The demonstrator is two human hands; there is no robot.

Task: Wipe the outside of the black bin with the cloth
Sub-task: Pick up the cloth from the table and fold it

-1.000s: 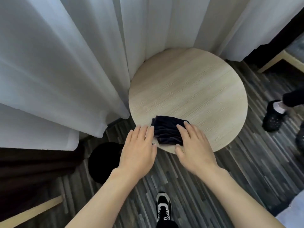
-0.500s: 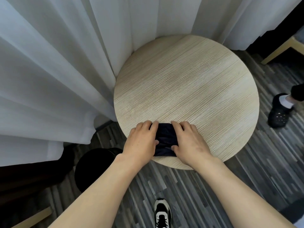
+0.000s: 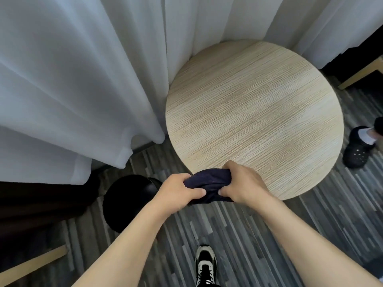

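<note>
Dark navy cloth was bunched between left hand and right hand, each grip clenched on it, at the tabletop's near edge. Black bin stood on the floor left of the hands, below white curtain.

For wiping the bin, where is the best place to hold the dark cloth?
Probably by its bunched middle, from above: the cloth is gathered between the left hand and right hand at the table edge. One hand could hold that wad, its loose underside facing the black bin.
</note>
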